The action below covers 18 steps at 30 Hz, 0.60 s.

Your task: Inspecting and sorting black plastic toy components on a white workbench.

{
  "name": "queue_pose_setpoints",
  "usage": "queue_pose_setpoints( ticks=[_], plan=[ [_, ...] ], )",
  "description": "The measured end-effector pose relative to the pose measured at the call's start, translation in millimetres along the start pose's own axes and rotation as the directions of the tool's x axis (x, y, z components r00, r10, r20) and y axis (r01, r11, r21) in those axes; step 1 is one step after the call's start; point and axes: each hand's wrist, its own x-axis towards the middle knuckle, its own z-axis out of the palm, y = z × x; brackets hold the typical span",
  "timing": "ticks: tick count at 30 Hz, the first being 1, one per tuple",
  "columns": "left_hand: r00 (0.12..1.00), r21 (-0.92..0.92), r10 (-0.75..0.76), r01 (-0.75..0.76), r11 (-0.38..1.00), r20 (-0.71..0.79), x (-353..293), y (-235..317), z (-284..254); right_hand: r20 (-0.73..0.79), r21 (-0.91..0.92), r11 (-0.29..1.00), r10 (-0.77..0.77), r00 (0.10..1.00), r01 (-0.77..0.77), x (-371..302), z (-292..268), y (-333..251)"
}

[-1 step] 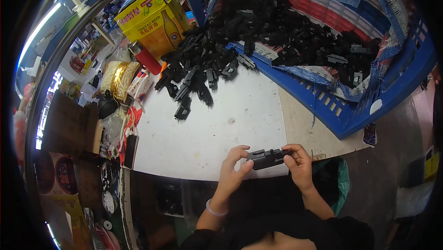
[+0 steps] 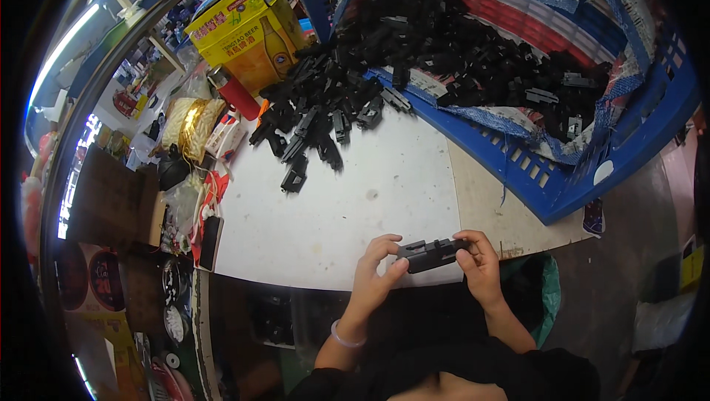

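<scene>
My left hand [image 2: 375,274] and my right hand [image 2: 481,268] hold a black plastic part [image 2: 431,255] between them, level, over the table's near edge. It is long and blocky, with a raised, notched upper side; its exact kind I cannot make out. Fingers and thumb of the left hand pinch one end, and those of the right hand grip the other. Farther back, a heap of similar black parts [image 2: 318,120] lies on the white tabletop [image 2: 333,216]. More of them fill a blue plastic crate [image 2: 543,194] lined with a striped woven sack [image 2: 529,126].
The crate stands tilted at the right. Along the left edge are a yellow carton [image 2: 248,31], a red flask [image 2: 237,94], a roll of pale cord [image 2: 191,126] and a dark phone-like slab [image 2: 210,243]. A green bag [image 2: 549,301] hangs below the table near my right forearm.
</scene>
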Motion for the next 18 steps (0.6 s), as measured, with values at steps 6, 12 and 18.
queue_pose_setpoints(
  ticks=[6,12,18],
  plan=[
    [0.978,0.45,0.198,-0.208,0.868,0.071,20,-3,-14,-0.174,-0.327,0.945,-0.089,0.981,0.028,-12,-47,-24],
    [0.893,0.891,0.419,-0.049,0.452,-0.163,102,-53,-101,-0.077,-0.915,0.353,0.329,0.941,-0.198,-65,-131,-86],
    [0.938,0.964,0.232,0.229,0.137,-0.256,162,-99,-106,-0.076,-0.966,0.204,0.358,0.931,-0.157,-64,-98,-47]
  ],
)
